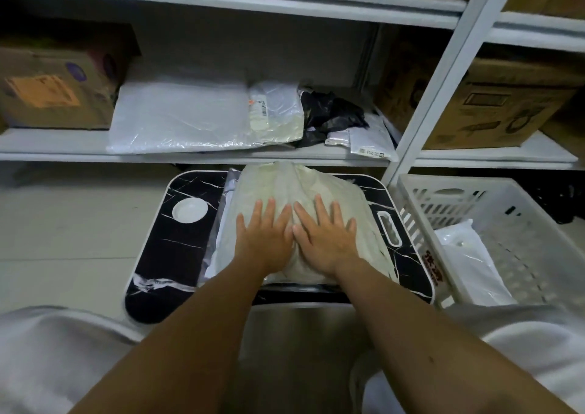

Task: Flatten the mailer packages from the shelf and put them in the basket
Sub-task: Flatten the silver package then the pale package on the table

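A pale cream mailer package (285,185) lies on a small black marble-patterned table (164,249) in front of me. My left hand (264,234) and my right hand (326,234) press flat on it side by side, fingers spread, thumbs nearly touching. A second grey-white mailer (221,211) peeks out beneath its left side. On the shelf (47,147) behind lie a large white mailer (180,116), a smaller one with a label (275,109), a crumpled black one (332,112) and a white one (370,141). The white plastic basket (418,198) at right holds a white mailer (468,255).
Cardboard boxes stand on the shelf at left (53,87) and right (493,106). A white shelf post (443,74) rises between table and basket. A small white dish (190,211) sits on the table's left part. Pale tiled floor (63,223) lies to the left.
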`<state>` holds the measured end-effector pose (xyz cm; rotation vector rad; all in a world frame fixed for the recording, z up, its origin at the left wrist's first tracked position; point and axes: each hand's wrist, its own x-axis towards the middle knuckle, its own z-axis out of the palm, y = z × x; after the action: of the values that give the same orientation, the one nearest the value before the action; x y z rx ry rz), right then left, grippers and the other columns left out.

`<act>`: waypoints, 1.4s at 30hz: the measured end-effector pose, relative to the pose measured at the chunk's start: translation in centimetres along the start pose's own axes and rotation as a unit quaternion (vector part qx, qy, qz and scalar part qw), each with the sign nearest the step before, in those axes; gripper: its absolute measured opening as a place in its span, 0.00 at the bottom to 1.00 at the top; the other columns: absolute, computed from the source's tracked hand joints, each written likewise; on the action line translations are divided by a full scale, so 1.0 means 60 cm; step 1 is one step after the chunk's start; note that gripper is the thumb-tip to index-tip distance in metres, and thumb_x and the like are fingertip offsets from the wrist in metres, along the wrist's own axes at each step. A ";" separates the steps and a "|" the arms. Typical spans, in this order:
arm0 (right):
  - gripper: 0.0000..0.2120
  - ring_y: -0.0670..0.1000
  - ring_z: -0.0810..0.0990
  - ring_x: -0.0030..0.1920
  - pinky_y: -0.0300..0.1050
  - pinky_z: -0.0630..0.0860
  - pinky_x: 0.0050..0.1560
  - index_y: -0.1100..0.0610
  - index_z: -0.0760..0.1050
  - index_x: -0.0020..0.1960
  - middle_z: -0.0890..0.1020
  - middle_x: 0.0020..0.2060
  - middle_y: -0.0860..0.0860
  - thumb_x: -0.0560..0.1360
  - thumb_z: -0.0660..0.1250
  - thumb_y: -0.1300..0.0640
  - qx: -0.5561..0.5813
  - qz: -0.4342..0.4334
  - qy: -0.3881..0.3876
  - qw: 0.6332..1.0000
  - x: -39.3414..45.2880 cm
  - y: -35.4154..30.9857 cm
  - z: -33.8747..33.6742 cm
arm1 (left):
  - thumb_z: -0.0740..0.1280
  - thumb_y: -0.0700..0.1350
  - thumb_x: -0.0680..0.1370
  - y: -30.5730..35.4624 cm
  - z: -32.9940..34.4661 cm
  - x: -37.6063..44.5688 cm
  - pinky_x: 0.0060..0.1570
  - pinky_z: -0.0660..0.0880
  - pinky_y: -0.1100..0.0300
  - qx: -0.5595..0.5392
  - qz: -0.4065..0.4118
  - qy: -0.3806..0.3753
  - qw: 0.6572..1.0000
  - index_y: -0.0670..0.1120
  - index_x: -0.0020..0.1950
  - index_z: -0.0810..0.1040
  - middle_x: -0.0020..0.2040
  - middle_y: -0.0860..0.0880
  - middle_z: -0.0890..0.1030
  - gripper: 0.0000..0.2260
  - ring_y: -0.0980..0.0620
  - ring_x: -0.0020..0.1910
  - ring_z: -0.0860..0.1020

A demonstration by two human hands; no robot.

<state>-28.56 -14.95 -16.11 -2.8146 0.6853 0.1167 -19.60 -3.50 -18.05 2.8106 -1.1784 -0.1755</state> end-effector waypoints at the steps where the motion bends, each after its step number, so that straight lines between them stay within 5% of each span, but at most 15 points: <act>1: 0.25 0.59 0.36 0.77 0.68 0.40 0.72 0.35 0.41 0.76 0.39 0.78 0.48 0.80 0.40 0.36 -0.008 0.005 -0.016 1.000 0.005 0.008 0.013 | 0.40 0.57 0.82 -0.002 0.013 -0.001 0.73 0.44 0.38 0.013 0.007 -0.004 1.000 0.54 0.78 0.39 0.79 0.47 0.40 0.25 0.45 0.78 0.40; 9: 0.27 0.61 0.34 0.76 0.70 0.39 0.71 0.36 0.38 0.76 0.37 0.78 0.50 0.79 0.38 0.35 -0.069 0.021 -0.038 0.997 -0.003 0.049 0.086 | 0.27 0.61 0.71 -0.007 0.080 -0.015 0.71 0.41 0.36 0.046 0.013 -0.017 0.999 0.55 0.78 0.40 0.79 0.46 0.39 0.35 0.44 0.77 0.40; 16: 0.28 0.59 0.35 0.77 0.68 0.42 0.73 0.36 0.36 0.76 0.36 0.78 0.48 0.79 0.40 0.33 -0.066 0.016 -0.067 0.995 0.006 0.062 0.090 | 0.32 0.66 0.74 -0.013 0.076 -0.013 0.70 0.46 0.32 0.068 0.027 -0.049 0.996 0.56 0.78 0.41 0.79 0.46 0.39 0.33 0.43 0.77 0.41; 19: 0.26 0.58 0.52 0.77 0.64 0.51 0.72 0.39 0.52 0.76 0.53 0.78 0.49 0.80 0.44 0.36 -0.068 0.018 -0.035 0.997 0.013 0.071 0.078 | 0.42 0.65 0.79 -0.018 0.045 -0.001 0.69 0.49 0.34 0.088 0.037 -0.043 0.995 0.54 0.77 0.52 0.77 0.45 0.56 0.29 0.44 0.76 0.56; 21: 0.22 0.57 0.73 0.63 0.57 0.61 0.65 0.48 0.68 0.67 0.75 0.64 0.52 0.80 0.46 0.41 -0.097 0.019 0.056 0.993 0.025 0.070 0.067 | 0.45 0.59 0.81 -0.021 0.016 0.021 0.71 0.53 0.39 0.078 0.022 0.014 0.997 0.50 0.74 0.61 0.64 0.48 0.76 0.25 0.47 0.63 0.74; 23: 0.18 0.55 0.78 0.49 0.52 0.64 0.57 0.52 0.71 0.55 0.81 0.47 0.51 0.79 0.47 0.45 -0.110 0.035 0.127 0.985 0.042 0.063 0.050 | 0.50 0.51 0.82 -0.022 -0.005 0.052 0.67 0.61 0.45 0.076 0.014 0.045 0.996 0.47 0.74 0.61 0.55 0.48 0.80 0.21 0.47 0.54 0.77; 26: 0.14 0.54 0.73 0.52 0.52 0.65 0.54 0.52 0.72 0.56 0.77 0.50 0.51 0.79 0.52 0.47 -0.107 0.047 0.183 0.976 0.085 0.046 0.029 | 0.55 0.48 0.80 -0.021 -0.018 0.092 0.58 0.68 0.50 0.075 0.007 0.087 0.993 0.47 0.69 0.65 0.58 0.45 0.74 0.18 0.46 0.56 0.72; 28: 0.18 0.55 0.68 0.66 0.56 0.62 0.64 0.51 0.70 0.65 0.72 0.64 0.52 0.79 0.53 0.47 -0.082 0.015 0.192 0.978 0.116 0.031 0.019 | 0.53 0.54 0.81 -0.014 -0.014 0.118 0.67 0.62 0.45 0.092 0.023 0.098 0.991 0.48 0.73 0.59 0.70 0.41 0.65 0.22 0.42 0.69 0.64; 30: 0.25 0.55 0.50 0.78 0.62 0.49 0.73 0.48 0.56 0.77 0.55 0.78 0.50 0.82 0.47 0.45 -0.079 -0.020 0.117 0.990 0.141 0.024 0.019 | 0.49 0.56 0.81 -0.011 -0.006 0.138 0.73 0.51 0.39 0.110 0.055 0.058 0.991 0.50 0.78 0.47 0.79 0.44 0.48 0.27 0.42 0.77 0.47; 32: 0.27 0.53 0.39 0.78 0.65 0.40 0.74 0.46 0.44 0.79 0.44 0.79 0.47 0.82 0.41 0.42 -0.081 -0.021 0.034 0.996 0.157 0.034 0.028 | 0.45 0.57 0.82 -0.014 0.010 0.155 0.72 0.45 0.36 0.117 0.055 0.003 0.992 0.52 0.78 0.40 0.79 0.48 0.41 0.27 0.44 0.77 0.40; 35: 0.27 0.55 0.36 0.78 0.67 0.39 0.73 0.41 0.40 0.78 0.41 0.79 0.47 0.81 0.38 0.38 -0.076 0.007 -0.050 0.996 0.161 0.058 0.054 | 0.39 0.60 0.81 -0.026 0.038 0.158 0.70 0.41 0.33 0.096 0.016 -0.079 0.992 0.57 0.78 0.38 0.79 0.50 0.38 0.26 0.42 0.77 0.37; 42: 0.29 0.59 0.37 0.77 0.70 0.40 0.72 0.39 0.39 0.78 0.40 0.79 0.48 0.79 0.38 0.34 -0.030 0.089 -0.078 0.993 0.175 0.061 0.066 | 0.38 0.67 0.77 -0.019 0.046 0.163 0.68 0.43 0.29 0.051 -0.070 -0.113 0.990 0.58 0.77 0.36 0.78 0.47 0.36 0.30 0.36 0.76 0.37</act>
<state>-21.00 -21.75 -22.14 -2.7573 0.9068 0.3906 -12.39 -9.79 -21.62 3.0287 -1.0570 -0.4682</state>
